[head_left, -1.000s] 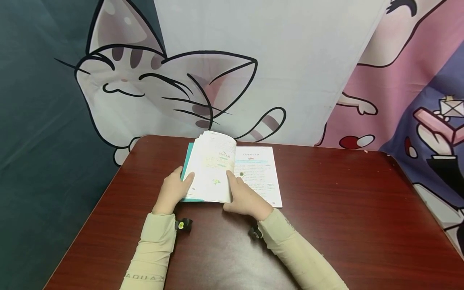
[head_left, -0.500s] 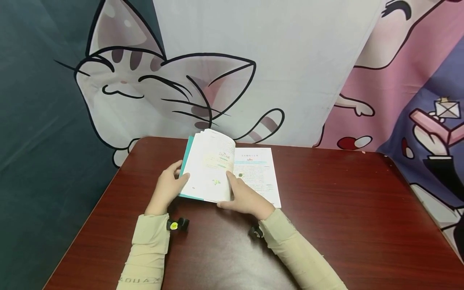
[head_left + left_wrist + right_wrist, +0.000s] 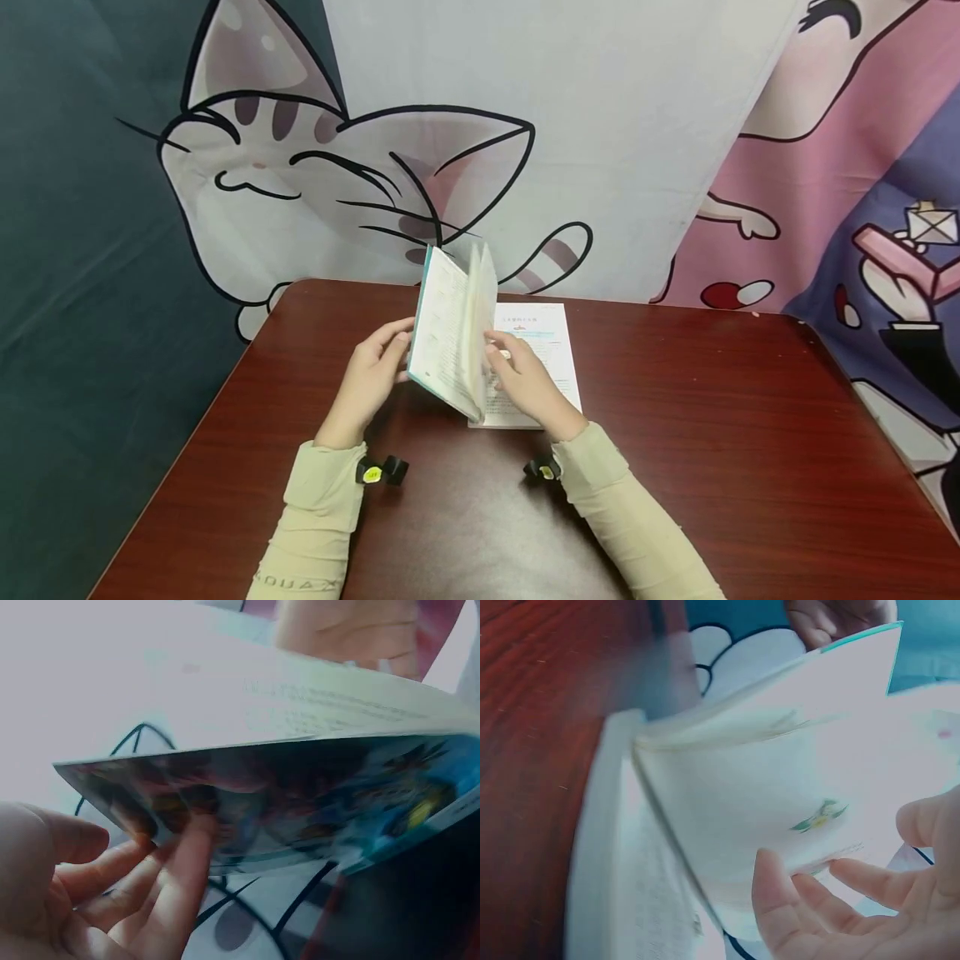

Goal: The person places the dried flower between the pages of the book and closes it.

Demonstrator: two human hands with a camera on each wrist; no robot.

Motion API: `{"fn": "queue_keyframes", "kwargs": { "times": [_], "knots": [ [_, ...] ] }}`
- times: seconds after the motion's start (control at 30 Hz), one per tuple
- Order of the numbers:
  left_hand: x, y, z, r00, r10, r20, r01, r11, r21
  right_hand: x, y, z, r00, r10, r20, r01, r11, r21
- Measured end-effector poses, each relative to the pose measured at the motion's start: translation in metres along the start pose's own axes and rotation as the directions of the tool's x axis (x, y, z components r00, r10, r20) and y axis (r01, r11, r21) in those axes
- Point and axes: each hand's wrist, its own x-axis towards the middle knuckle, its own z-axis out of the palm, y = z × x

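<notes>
An open book [image 3: 440, 329] stands partly raised on the table, its left cover tilted up and several pages [image 3: 486, 292] lifted near the middle. Its right part [image 3: 546, 354] lies flat with printed text. My left hand [image 3: 366, 375] is at the left edge; in the left wrist view its fingers [image 3: 196, 847] rest against the picture-covered outside of the cover, the thumb apart from it. My right hand [image 3: 531, 385] is over the flat part, its fingertips [image 3: 769, 874] touching the raised pages from the right. A small flower drawing shows on a page in the right wrist view.
The reddish-brown wooden table [image 3: 712, 433] extends on both sides of the book. Behind its far edge hangs a cloth backdrop [image 3: 615, 150] with cartoon cats. A black wrist camera [image 3: 382, 473] sits at the left cuff, another [image 3: 542, 471] at the right.
The book's left part has been raised from lying nearly flat to steeply tilted, and pages have lifted. My right hand has moved from the pages' lower edge up to their right side.
</notes>
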Motion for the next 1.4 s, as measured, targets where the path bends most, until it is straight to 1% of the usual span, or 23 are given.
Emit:
{"fn": "queue_keyframes", "kwargs": {
  "times": [0.07,0.13,0.23,0.33,0.4,0.47,0.57,0.63,0.7,0.77,0.87,0.97,1.03,1.13,1.2,1.23,1.3,1.4],
  "knots": [
    [0.001,-0.002,0.009,0.998,0.031,0.046,-0.031,1.0,-0.003,0.001,-0.001,-0.006,1.0,0.01,-0.021,-0.009,0.999,0.049],
    [0.001,-0.005,0.019,0.992,0.065,0.104,-0.065,0.998,0.001,0.002,-0.001,-0.013,0.999,0.019,-0.036,-0.016,0.995,0.095],
    [0.0,-0.011,0.034,0.976,0.108,0.188,-0.11,0.994,-0.002,0.002,-0.004,-0.024,0.997,0.049,-0.052,-0.041,0.988,0.149],
    [-0.002,-0.016,0.046,0.961,0.129,0.244,-0.138,0.99,0.02,0.001,-0.007,-0.036,0.995,0.08,-0.064,-0.068,0.982,0.178],
    [-0.004,-0.019,0.053,0.951,0.142,0.274,-0.169,0.983,0.078,0.001,-0.008,-0.045,0.992,0.098,-0.074,-0.084,0.981,0.177],
    [-0.005,-0.021,0.059,0.941,0.147,0.304,-0.199,0.969,0.149,0.0,-0.008,-0.054,0.992,0.106,-0.071,-0.092,0.98,0.178],
    [-0.007,-0.025,0.064,0.92,0.144,0.363,-0.251,0.931,0.267,0.0,-0.008,-0.066,0.993,0.103,-0.057,-0.092,0.982,0.162],
    [-0.009,-0.027,0.066,0.904,0.129,0.409,-0.272,0.909,0.315,0.0,-0.006,-0.073,0.994,0.101,-0.049,-0.092,0.984,0.152],
    [-0.01,-0.03,0.068,0.881,0.114,0.459,-0.298,0.887,0.351,-0.001,-0.002,-0.082,0.994,0.102,-0.045,-0.096,0.988,0.122],
    [-0.011,-0.031,0.07,0.859,0.104,0.501,-0.321,0.873,0.368,-0.003,0.003,-0.09,0.994,0.104,-0.041,-0.101,0.992,0.072],
    [-0.013,-0.034,0.073,0.828,0.077,0.556,-0.336,0.861,0.382,-0.005,0.011,-0.101,0.996,0.089,0.003,-0.089,0.993,-0.072],
    [-0.015,-0.036,0.074,0.802,0.055,0.595,-0.356,0.843,0.402,-0.006,0.02,-0.108,0.994,0.088,0.067,-0.074,0.978,-0.197],
    [-0.016,-0.038,0.075,0.787,0.05,0.615,-0.379,0.825,0.419,-0.006,0.025,-0.109,0.991,0.085,0.107,-0.054,0.962,-0.268],
    [-0.016,-0.04,0.076,0.765,0.047,0.643,-0.419,0.794,0.44,-0.003,0.033,-0.106,0.987,0.082,0.135,-0.025,0.925,-0.38],
    [-0.017,-0.041,0.077,0.754,0.051,0.654,-0.437,0.783,0.443,-0.001,0.038,-0.101,0.987,0.09,0.133,-0.019,0.889,-0.457],
    [-0.017,-0.041,0.078,0.752,0.046,0.657,-0.44,0.777,0.449,0.001,0.04,-0.099,0.986,0.097,0.133,-0.021,0.874,-0.486],
    [-0.018,-0.041,0.08,0.751,0.041,0.659,-0.447,0.766,0.462,0.003,0.043,-0.094,0.984,0.133,0.121,-0.053,0.86,-0.508],
    [-0.02,-0.041,0.084,0.755,0.027,0.655,-0.451,0.748,0.488,0.004,0.046,-0.088,0.975,0.193,0.111,-0.11,0.851,-0.514]
  ]
}}
